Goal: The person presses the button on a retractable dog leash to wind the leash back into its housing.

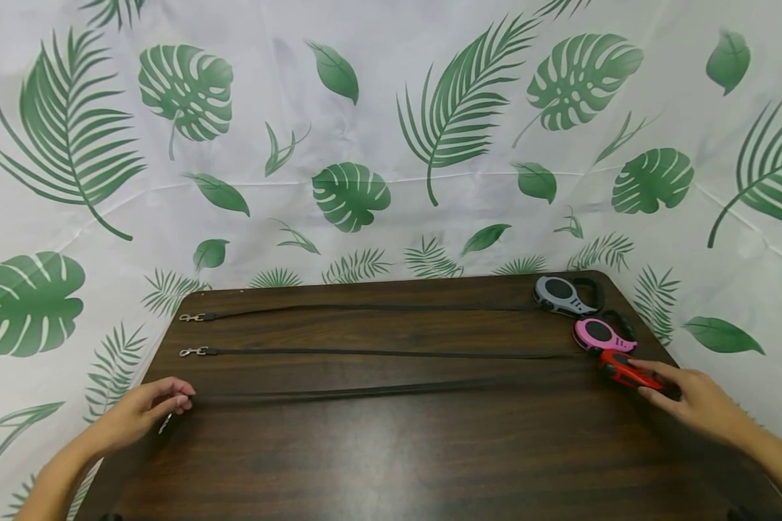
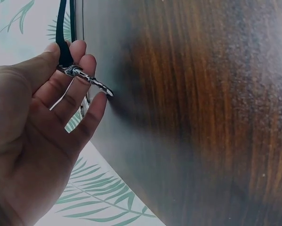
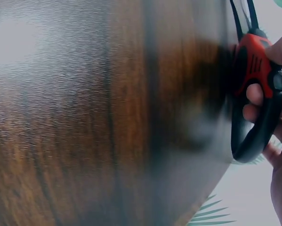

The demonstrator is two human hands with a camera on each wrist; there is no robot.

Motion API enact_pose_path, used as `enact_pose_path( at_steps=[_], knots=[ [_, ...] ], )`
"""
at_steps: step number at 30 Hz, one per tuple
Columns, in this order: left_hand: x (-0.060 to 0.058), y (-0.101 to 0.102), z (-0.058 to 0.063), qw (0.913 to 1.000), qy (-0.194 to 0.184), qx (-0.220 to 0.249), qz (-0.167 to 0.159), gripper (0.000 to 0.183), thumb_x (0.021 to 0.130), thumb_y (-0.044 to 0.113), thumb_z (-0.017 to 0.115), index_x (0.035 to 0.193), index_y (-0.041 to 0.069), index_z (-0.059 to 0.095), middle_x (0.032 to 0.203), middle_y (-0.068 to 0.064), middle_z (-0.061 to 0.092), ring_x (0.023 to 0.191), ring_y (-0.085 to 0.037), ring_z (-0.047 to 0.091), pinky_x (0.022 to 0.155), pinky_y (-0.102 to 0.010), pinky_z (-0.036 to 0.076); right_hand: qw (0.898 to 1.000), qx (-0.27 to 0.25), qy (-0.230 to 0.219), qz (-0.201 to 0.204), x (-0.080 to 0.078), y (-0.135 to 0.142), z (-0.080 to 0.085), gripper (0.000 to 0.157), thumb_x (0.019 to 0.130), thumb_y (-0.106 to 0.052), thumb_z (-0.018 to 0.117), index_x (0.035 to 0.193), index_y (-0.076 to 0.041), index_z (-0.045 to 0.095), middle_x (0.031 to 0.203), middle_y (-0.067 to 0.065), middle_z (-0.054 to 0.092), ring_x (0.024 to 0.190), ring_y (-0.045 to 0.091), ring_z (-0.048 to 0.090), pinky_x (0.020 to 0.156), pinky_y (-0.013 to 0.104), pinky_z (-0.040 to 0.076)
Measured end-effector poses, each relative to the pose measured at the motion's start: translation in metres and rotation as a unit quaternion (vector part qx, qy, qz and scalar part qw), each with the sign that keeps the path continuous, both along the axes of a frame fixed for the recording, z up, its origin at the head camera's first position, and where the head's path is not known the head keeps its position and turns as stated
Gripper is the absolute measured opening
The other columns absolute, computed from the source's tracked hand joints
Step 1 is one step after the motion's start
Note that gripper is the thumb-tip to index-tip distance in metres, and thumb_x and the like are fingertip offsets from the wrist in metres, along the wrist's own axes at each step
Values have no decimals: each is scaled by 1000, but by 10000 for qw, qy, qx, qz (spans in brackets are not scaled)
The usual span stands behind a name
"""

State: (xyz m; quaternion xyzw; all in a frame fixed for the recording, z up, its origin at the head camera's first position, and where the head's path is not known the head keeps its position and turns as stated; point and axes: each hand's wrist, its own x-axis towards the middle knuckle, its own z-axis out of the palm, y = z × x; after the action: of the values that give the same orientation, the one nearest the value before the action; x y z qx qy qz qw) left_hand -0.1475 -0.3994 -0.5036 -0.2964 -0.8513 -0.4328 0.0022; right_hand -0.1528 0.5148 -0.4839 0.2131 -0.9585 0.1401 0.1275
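My left hand pinches the black strap end of a retractable dog leash between thumb and fingers. Its metal snap hook hangs across the fingers in the left wrist view. At the table's right side my right hand grips the leash's red and black case, with fingers through the loop handle in the right wrist view. Between the two hands the black strap stretches across the table. Just beyond the red case lies a pink leash case.
A grey leash case rests at the far right corner of the dark wooden table. Straps from the grey and pink cases run leftward, ending in metal hooks near the left edge. A leaf-print cloth hangs behind.
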Motion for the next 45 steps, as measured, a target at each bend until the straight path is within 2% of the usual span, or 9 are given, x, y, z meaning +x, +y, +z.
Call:
enact_pose_path(
  at_steps=[4,8,14,18,23,30,35,40,45],
  knots=[
    [-1,0,3,9998,-137,-43,-117,14,99,-22,52,105,-15,63,93,4,71,84,-3,67,72,-18,54,9989,-274,-295,-260,0,-1,7,41,89,-13,85,128,-5,71,82,-1,57,63,-2,35,55,25,28],
    [-1,-1,7,9991,-331,-83,-238,15,102,-19,50,107,-15,63,90,-5,69,81,-8,67,69,-22,55,9943,-442,-708,-656,-3,-1,16,35,98,-19,78,129,-5,71,88,6,63,63,1,38,54,27,29],
    [1,2,9,9982,-473,-314,-207,15,103,-16,50,105,-10,63,83,-4,66,73,-12,62,64,-26,51,9820,-690,-1422,-1038,-11,3,25,39,107,-28,66,136,-2,67,81,4,59,64,9,43,53,31,29],
    [2,4,12,9969,-618,-479,-73,16,104,-14,50,107,-8,64,82,-4,64,72,-13,59,62,-27,49,9753,-725,-1683,-1236,-17,4,27,45,110,-31,61,137,4,64,90,11,64,69,11,50,55,31,33],
    [1,7,19,9951,-812,-490,284,16,107,-7,51,115,-6,65,88,-3,63,76,-13,58,59,-30,47,9735,-1013,-1643,-1228,-23,7,28,42,110,-27,61,135,7,65,87,11,62,67,12,46,53,32,33],
    [1,14,29,9936,-332,-769,764,22,96,3,75,117,10,74,113,-2,75,101,-1,65,82,-15,49,9770,-910,-1424,-1299,-31,9,27,50,96,-30,82,129,6,70,96,16,61,73,8,42,54,30,33],
    [1,17,30,9923,-263,-726,973,20,93,3,80,112,7,77,108,-2,77,90,-1,62,74,-19,49,9789,-888,-1375,-1224,-34,10,26,51,92,-29,85,126,6,71,92,11,57,71,10,41,53,31,32],
    [-1,13,32,9916,-92,-601,1139,20,92,0,79,111,3,78,105,3,77,84,1,59,68,-21,49,9784,-884,-1474,-1146,-37,15,28,49,92,-30,85,127,3,73,104,19,67,77,7,44,59,29,33],
    [-1,6,39,9876,-456,-616,1373,22,95,7,78,117,8,80,110,4,77,90,1,60,70,-21,50,9747,-908,-1697,-1139,-39,21,32,49,94,-30,83,131,0,72,123,30,67,84,0,49,65,25,40]
  ],
)
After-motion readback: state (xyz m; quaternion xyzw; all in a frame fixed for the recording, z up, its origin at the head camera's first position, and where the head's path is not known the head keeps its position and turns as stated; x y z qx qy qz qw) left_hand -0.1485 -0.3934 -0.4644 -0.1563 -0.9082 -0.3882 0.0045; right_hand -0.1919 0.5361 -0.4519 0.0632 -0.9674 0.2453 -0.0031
